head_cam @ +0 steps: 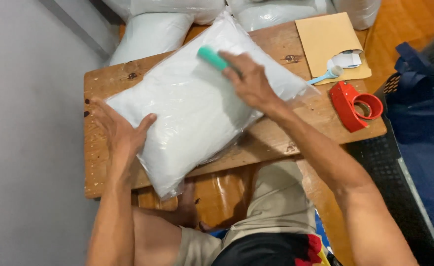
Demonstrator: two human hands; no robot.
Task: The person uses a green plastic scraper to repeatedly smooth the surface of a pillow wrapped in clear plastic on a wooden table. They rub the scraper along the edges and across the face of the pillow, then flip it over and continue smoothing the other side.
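A white pillow in clear plastic wrap (192, 106) lies diagonally across a low wooden table (276, 143). My left hand (121, 130) rests flat against the pillow's near-left edge, fingers spread, thumb on the plastic. My right hand (249, 81) is over the pillow's upper part and grips a teal-handled tool (212, 58), whose handle sticks out toward the far left. The tool's working end is hidden under my hand.
A red tape dispenser (355, 104) lies at the table's right end. Behind it lie a brown envelope (328, 39), a small white packet (346, 60) and a light-blue brush (325, 75). More wrapped pillows (150, 32) are stacked beyond the table. A dark basket (414, 138) stands right.
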